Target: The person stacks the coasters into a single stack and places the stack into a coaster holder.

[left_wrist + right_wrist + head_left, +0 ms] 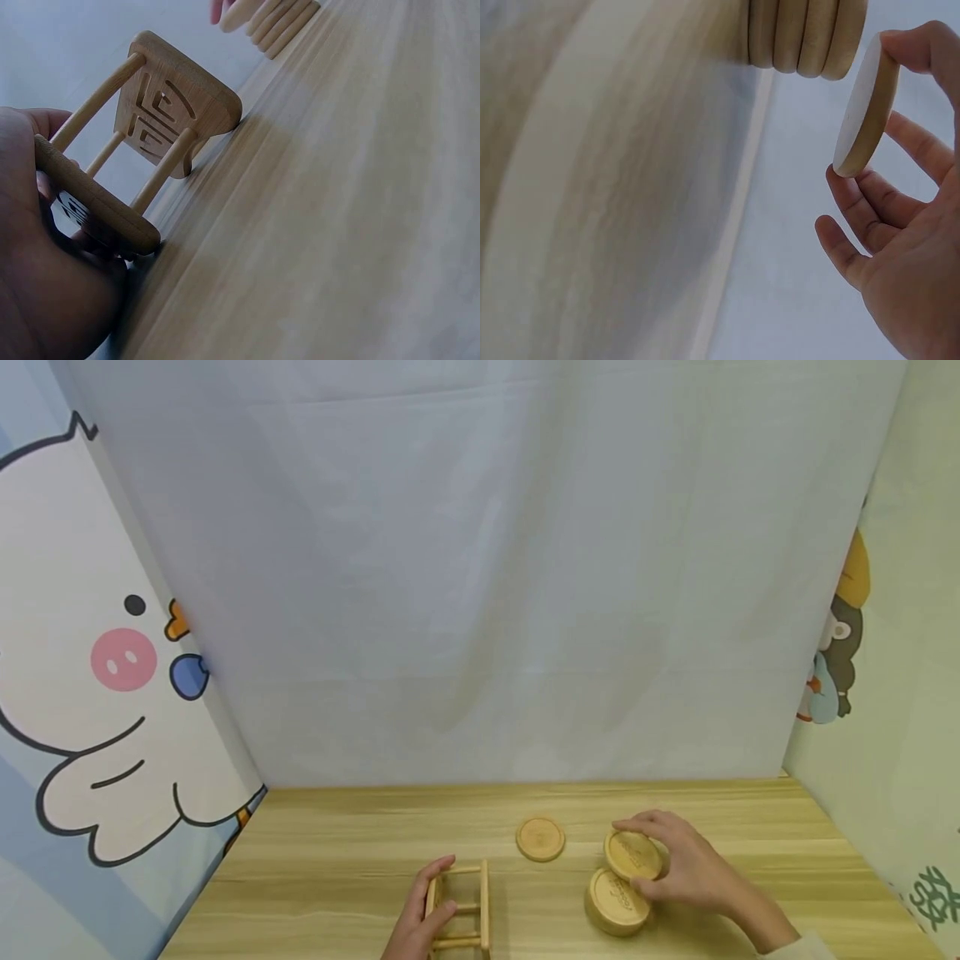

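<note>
My left hand [417, 917] grips the near-left side panel of a small wooden coaster holder [485, 910]. In the left wrist view the holder stands on the table, its slotted end panel [169, 101] joined by round rods to the panel at my palm. My right hand [688, 867] pinches a round wooden coaster [633, 855] by its edge, thumb on one side and fingers on the other. It is held tilted just above a stack of coasters [617, 903]; the right wrist view shows its white underside [859, 109], apart from the stack.
A single coaster [540, 839] lies flat on the wooden table [360, 852], between the holder and the stack and farther back. A pale curtain [480, 610] hangs behind the table. Printed cartoon panels [90, 610] border the left and right sides.
</note>
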Action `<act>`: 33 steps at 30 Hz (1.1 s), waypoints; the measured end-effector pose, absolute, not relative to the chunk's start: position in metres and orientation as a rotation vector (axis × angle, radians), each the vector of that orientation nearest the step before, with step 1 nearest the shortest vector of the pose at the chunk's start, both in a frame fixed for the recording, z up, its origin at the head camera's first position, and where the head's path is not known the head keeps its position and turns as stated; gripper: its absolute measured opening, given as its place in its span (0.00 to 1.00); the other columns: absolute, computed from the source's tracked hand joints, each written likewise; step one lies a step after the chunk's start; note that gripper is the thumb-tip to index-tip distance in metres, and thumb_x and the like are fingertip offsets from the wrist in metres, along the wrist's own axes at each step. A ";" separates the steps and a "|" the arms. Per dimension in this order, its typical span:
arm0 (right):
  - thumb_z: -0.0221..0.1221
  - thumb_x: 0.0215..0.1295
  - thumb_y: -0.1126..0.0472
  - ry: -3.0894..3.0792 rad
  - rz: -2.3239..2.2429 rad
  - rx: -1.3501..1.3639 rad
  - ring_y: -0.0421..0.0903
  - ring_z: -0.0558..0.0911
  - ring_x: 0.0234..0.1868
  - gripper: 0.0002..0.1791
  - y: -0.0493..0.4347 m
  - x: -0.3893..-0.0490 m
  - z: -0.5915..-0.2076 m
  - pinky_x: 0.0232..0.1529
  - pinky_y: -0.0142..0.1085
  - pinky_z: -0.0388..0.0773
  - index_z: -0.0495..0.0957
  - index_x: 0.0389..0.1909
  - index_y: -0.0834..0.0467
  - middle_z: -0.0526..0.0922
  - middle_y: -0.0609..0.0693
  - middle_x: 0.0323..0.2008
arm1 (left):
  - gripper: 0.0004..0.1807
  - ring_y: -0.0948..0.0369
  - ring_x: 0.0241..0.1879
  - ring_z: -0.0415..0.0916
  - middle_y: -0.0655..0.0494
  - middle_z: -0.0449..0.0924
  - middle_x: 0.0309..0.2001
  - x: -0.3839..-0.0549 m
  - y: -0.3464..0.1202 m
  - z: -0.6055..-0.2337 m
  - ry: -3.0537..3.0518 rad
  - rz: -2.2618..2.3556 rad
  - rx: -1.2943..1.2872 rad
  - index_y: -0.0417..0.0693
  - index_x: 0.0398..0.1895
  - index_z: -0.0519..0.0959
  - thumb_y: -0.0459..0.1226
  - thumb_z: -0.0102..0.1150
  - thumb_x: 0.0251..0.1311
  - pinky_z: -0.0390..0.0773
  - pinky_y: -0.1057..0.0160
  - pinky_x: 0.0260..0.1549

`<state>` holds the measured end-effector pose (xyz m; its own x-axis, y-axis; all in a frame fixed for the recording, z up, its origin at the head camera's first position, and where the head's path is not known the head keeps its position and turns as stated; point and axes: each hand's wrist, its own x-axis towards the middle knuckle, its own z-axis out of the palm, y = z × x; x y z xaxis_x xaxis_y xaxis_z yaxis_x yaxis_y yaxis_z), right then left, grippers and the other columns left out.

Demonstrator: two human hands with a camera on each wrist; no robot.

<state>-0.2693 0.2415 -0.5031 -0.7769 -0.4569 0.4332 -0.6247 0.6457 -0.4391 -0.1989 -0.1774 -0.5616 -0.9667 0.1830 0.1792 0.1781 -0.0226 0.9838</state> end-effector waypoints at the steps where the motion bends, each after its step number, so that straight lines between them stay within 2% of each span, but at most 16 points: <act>1: 0.85 0.45 0.55 -2.588 0.840 0.871 0.51 0.83 0.58 0.40 0.241 -0.268 -0.503 0.55 0.59 0.83 0.87 0.65 0.48 0.84 0.42 0.58 | 0.32 0.87 0.68 0.58 0.26 0.52 0.82 -0.198 -0.176 -0.560 2.195 2.212 0.398 0.28 0.82 0.58 0.32 0.54 0.82 0.62 0.69 0.68; 3: 0.84 0.46 0.55 -2.596 0.840 0.875 0.51 0.83 0.58 0.40 0.240 -0.266 -0.502 0.55 0.58 0.83 0.87 0.65 0.49 0.84 0.42 0.58 | 0.32 0.84 0.68 0.60 0.26 0.52 0.82 -0.198 -0.175 -0.557 2.191 2.227 0.391 0.27 0.82 0.58 0.30 0.54 0.81 0.64 0.72 0.67; 5: 0.84 0.46 0.55 -2.596 0.836 0.880 0.50 0.83 0.57 0.40 0.240 -0.265 -0.502 0.53 0.57 0.83 0.87 0.65 0.49 0.84 0.41 0.57 | 0.32 0.77 0.72 0.62 0.27 0.52 0.83 -0.197 -0.175 -0.556 2.196 2.221 0.373 0.27 0.82 0.58 0.29 0.54 0.81 0.66 0.72 0.68; 7: 0.84 0.46 0.55 -2.591 0.832 0.894 0.49 0.82 0.57 0.39 0.240 -0.264 -0.503 0.52 0.56 0.82 0.87 0.65 0.49 0.83 0.40 0.57 | 0.33 0.60 0.79 0.58 0.26 0.52 0.82 -0.197 -0.175 -0.556 2.200 2.198 0.366 0.27 0.82 0.57 0.30 0.53 0.81 0.64 0.57 0.76; 9: 0.83 0.46 0.55 -2.589 0.823 0.906 0.47 0.82 0.57 0.39 0.239 -0.263 -0.503 0.52 0.55 0.82 0.87 0.65 0.49 0.83 0.39 0.57 | 0.33 0.43 0.84 0.48 0.26 0.51 0.83 -0.197 -0.176 -0.555 2.201 2.167 0.348 0.27 0.83 0.56 0.31 0.53 0.82 0.55 0.37 0.80; 11: 0.83 0.46 0.55 -2.596 0.812 0.908 0.45 0.81 0.57 0.39 0.239 -0.262 -0.504 0.52 0.54 0.82 0.88 0.66 0.48 0.82 0.38 0.57 | 0.33 0.30 0.84 0.36 0.24 0.49 0.83 -0.196 -0.176 -0.554 2.198 2.146 0.344 0.27 0.83 0.55 0.31 0.52 0.83 0.43 0.20 0.76; 12: 0.83 0.46 0.55 -2.602 0.809 0.912 0.45 0.81 0.57 0.40 0.239 -0.262 -0.504 0.52 0.54 0.82 0.87 0.66 0.48 0.82 0.38 0.57 | 0.34 0.27 0.83 0.31 0.23 0.48 0.83 -0.196 -0.177 -0.554 2.192 2.141 0.347 0.27 0.83 0.55 0.32 0.52 0.83 0.38 0.16 0.72; 14: 0.83 0.46 0.55 -2.620 0.800 0.909 0.43 0.80 0.57 0.40 0.239 -0.261 -0.504 0.53 0.53 0.82 0.87 0.66 0.47 0.81 0.37 0.57 | 0.34 0.25 0.83 0.28 0.23 0.47 0.84 -0.196 -0.176 -0.553 2.173 2.143 0.345 0.27 0.84 0.54 0.31 0.52 0.83 0.34 0.15 0.72; 19: 0.83 0.47 0.55 -2.651 0.839 0.920 0.44 0.79 0.56 0.40 0.239 -0.260 -0.503 0.52 0.54 0.81 0.87 0.67 0.47 0.80 0.38 0.56 | 0.34 0.25 0.83 0.27 0.23 0.45 0.83 -0.198 -0.177 -0.556 2.146 2.168 0.375 0.26 0.83 0.54 0.33 0.53 0.83 0.33 0.15 0.71; 20: 0.83 0.47 0.55 -2.651 0.846 0.925 0.44 0.79 0.56 0.40 0.239 -0.260 -0.503 0.52 0.55 0.80 0.87 0.67 0.47 0.80 0.38 0.56 | 0.34 0.26 0.83 0.27 0.23 0.46 0.83 -0.199 -0.177 -0.558 2.144 2.176 0.384 0.27 0.83 0.54 0.33 0.53 0.83 0.33 0.14 0.71; 21: 0.83 0.48 0.55 -2.651 0.845 0.928 0.44 0.79 0.56 0.40 0.239 -0.259 -0.503 0.52 0.55 0.80 0.86 0.67 0.47 0.80 0.38 0.56 | 0.33 0.26 0.83 0.30 0.22 0.47 0.82 -0.199 -0.178 -0.559 2.186 2.147 0.412 0.28 0.83 0.55 0.33 0.52 0.83 0.38 0.15 0.71; 26: 0.82 0.48 0.55 -2.639 0.845 0.952 0.45 0.79 0.56 0.40 0.239 -0.257 -0.504 0.51 0.55 0.80 0.86 0.68 0.46 0.80 0.38 0.56 | 0.33 0.27 0.83 0.30 0.23 0.48 0.82 -0.200 -0.177 -0.560 2.180 2.165 0.425 0.28 0.82 0.56 0.33 0.53 0.83 0.38 0.15 0.71; 27: 0.82 0.48 0.54 -2.635 0.849 0.956 0.44 0.79 0.56 0.40 0.239 -0.257 -0.504 0.50 0.54 0.80 0.86 0.68 0.46 0.80 0.38 0.56 | 0.33 0.26 0.83 0.29 0.22 0.47 0.82 -0.199 -0.177 -0.559 2.181 2.161 0.421 0.27 0.83 0.55 0.32 0.52 0.83 0.37 0.15 0.71; 28: 0.82 0.48 0.54 -2.629 0.857 0.962 0.44 0.79 0.56 0.40 0.239 -0.257 -0.505 0.50 0.54 0.80 0.86 0.68 0.46 0.80 0.38 0.56 | 0.34 0.27 0.83 0.27 0.23 0.46 0.83 -0.199 -0.177 -0.558 2.143 2.193 0.395 0.26 0.82 0.55 0.32 0.54 0.82 0.32 0.14 0.71; 33: 0.82 0.48 0.52 -2.591 0.850 0.992 0.41 0.78 0.55 0.40 0.237 -0.255 -0.506 0.50 0.49 0.81 0.86 0.68 0.46 0.80 0.36 0.56 | 0.33 0.27 0.83 0.30 0.24 0.47 0.83 -0.196 -0.175 -0.554 2.166 2.177 0.366 0.26 0.83 0.55 0.30 0.52 0.82 0.34 0.16 0.72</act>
<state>-0.2555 0.2366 -0.5061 -0.7408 -0.5323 0.4098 -0.6716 0.6004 -0.4342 -0.1964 -0.1750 -0.5540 -0.9708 0.2001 0.1324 0.1314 -0.0183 0.9912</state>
